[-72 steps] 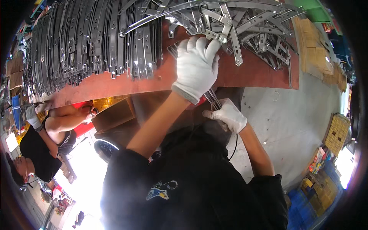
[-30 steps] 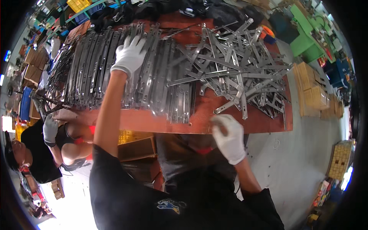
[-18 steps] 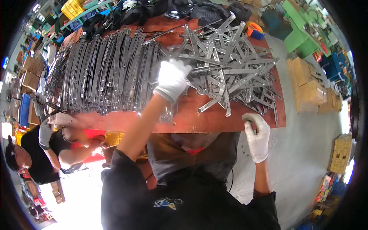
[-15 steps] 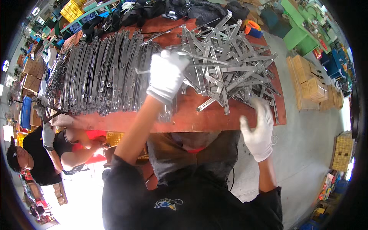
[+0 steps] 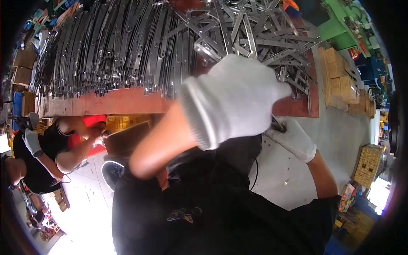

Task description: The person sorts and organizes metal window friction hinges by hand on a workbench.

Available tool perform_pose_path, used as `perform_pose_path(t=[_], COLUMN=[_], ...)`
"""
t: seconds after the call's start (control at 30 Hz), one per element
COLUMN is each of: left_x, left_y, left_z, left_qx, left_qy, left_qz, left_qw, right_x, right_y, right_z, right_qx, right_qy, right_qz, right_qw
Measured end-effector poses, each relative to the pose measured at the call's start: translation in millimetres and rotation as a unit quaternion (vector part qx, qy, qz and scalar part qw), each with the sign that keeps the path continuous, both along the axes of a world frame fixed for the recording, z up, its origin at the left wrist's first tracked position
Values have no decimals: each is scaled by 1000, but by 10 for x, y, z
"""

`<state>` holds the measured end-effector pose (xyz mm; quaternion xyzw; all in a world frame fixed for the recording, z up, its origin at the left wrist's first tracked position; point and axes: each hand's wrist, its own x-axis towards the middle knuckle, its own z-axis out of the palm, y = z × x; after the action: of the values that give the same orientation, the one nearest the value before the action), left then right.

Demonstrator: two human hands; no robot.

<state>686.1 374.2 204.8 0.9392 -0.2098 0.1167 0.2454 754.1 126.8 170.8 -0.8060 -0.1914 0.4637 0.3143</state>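
Observation:
My left hand, in a white knit glove, is raised over the table's front edge, close to the camera. Its back faces me and its fingers curl away, so what they hold is hidden. Just below and right of it, my gloved right hand is closed on a dark metal strip, of which only a short end shows. Beyond my hands, a tangled heap of metal strips with slots lies on the red tabletop. To the left, many similar strips stand packed side by side in a long row.
Another person in dark clothes and gloves sits at the left, beside a yellow crate. Cardboard boxes on a pallet and a green machine are at the right. An orange roll lies at the table's far right.
My left hand has come back from the strips, toward me and rightward. My right hand, open before, has moved slightly down and closed on a strip. The view has tilted downward.

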Motion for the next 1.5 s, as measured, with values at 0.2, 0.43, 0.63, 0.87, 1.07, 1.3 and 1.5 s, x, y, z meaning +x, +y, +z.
perform_pose_path(t=[0.2, 0.43, 0.63, 0.87, 1.07, 1.3, 1.5], left_x=[343, 376, 496, 480, 288, 130, -30], left_y=[-189, -113, -253, -323, -325, -326, 51], left_z=[-368, -1504, -1633, -1933, -2066, -1874, -1244], left_qx=[-34, 24, 14, 15, 12, -11, -201], left_qy=[40, -105, -78, -72, -59, -73, -222], left_qz=[224, 253, 260, 282, 290, 333, 340], left_qw=[973, 962, 962, 957, 955, 940, 891], right_x=[-95, -378, -598, -788, -900, -1051, -1080], right_y=[328, 595, 260, 309, 374, 536, 910], right_z=[-76, -1227, -1408, -1901, -2110, -1890, -1198], right_qx=[-113, 76, 54, 152, 178, 165, 290], right_qy=[-34, 13, 161, 71, 12, 118, -114], right_qz=[-24, -106, -240, -238, -226, -327, -169], right_qw=[993, 991, 956, 957, 958, 923, 935])
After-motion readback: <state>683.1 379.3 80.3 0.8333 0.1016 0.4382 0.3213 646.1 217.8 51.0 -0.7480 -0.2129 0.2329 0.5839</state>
